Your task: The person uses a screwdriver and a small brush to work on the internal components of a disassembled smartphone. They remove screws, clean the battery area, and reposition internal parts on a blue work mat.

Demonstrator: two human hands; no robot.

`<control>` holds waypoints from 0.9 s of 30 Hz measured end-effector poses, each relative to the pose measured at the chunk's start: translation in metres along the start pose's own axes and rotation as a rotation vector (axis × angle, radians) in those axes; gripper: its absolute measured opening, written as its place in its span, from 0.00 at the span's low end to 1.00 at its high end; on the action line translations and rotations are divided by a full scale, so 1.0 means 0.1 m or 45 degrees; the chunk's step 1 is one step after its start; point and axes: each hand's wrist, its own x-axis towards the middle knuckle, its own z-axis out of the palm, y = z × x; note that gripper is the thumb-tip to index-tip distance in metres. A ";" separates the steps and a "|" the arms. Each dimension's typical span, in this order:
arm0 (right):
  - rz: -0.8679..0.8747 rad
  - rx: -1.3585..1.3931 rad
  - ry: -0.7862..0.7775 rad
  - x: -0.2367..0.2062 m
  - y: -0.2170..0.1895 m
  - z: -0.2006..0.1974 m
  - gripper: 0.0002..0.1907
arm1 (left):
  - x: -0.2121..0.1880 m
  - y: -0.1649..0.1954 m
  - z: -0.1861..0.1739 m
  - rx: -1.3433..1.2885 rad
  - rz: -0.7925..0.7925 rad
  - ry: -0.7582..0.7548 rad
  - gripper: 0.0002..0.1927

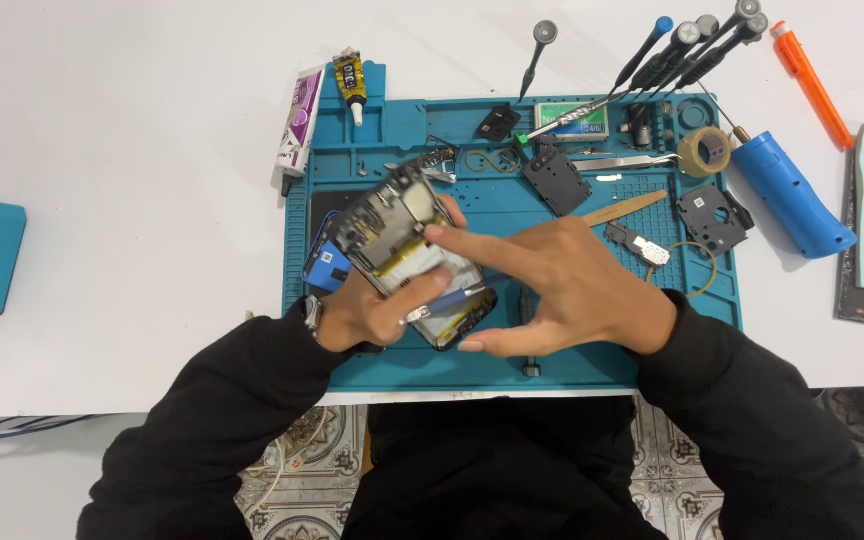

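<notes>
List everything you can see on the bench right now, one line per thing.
mat: 1, blue, centre of table
phone: 1, opened, black frame, tilted over mat's left half
screwdrivers: about five, dark handles, past mat's top right corner
glue tubes: 2, one white and purple, one yellow and black, mat's top left
tape roll: 1, tan, mat's top right
tweezers: 1, silver, upper mat
spudger: 1, tan, right of centre
black parts: several, upper and right mat
blue tool: 1, right of mat
orange tool: 1, far right
left hand: holds phone
right hand: finger on phone
</notes>
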 end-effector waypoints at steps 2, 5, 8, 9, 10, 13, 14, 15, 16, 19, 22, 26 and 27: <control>0.003 -0.060 -0.026 0.02 -0.01 -0.01 0.44 | -0.02 0.05 0.01 0.057 -0.044 -0.016 0.21; -0.007 -0.109 -0.026 0.02 -0.03 0.00 0.45 | -0.03 0.07 0.05 0.001 -0.082 -0.022 0.21; 0.002 -0.122 0.003 0.01 -0.07 0.05 0.48 | -0.06 0.08 0.06 0.054 -0.040 -0.015 0.21; 0.015 -0.126 0.016 0.00 -0.07 0.06 0.48 | -0.06 0.07 0.05 0.099 -0.015 -0.018 0.20; 0.020 -0.143 0.018 -0.01 -0.07 0.08 0.48 | -0.07 0.05 0.05 0.049 -0.044 -0.035 0.20; 0.013 -0.184 0.033 -0.03 -0.01 0.11 0.45 | -0.10 -0.03 0.02 -0.042 -0.121 -0.057 0.20; 0.002 -0.188 0.043 -0.03 0.03 0.11 0.43 | -0.09 -0.07 0.01 -0.040 -0.147 -0.046 0.20; -0.005 -0.191 0.051 -0.04 0.06 0.11 0.40 | -0.09 -0.09 0.02 -0.042 -0.174 -0.036 0.20; 0.009 -0.083 0.082 -0.06 0.10 0.10 0.36 | -0.09 -0.11 0.02 -0.055 -0.163 -0.048 0.20; 0.090 0.119 0.205 -0.12 0.18 0.06 0.27 | -0.07 -0.11 0.02 -0.139 -0.189 -0.076 0.22; 0.237 0.071 0.369 -0.15 0.21 0.04 0.19 | -0.05 -0.03 0.02 -0.319 -0.300 -0.053 0.25; 0.334 0.022 0.458 -0.14 0.24 -0.01 0.11 | 0.03 0.02 0.02 -0.431 -0.268 0.016 0.26; 0.355 0.042 0.457 -0.13 0.24 -0.02 0.10 | 0.04 0.03 0.02 -0.432 -0.264 0.026 0.27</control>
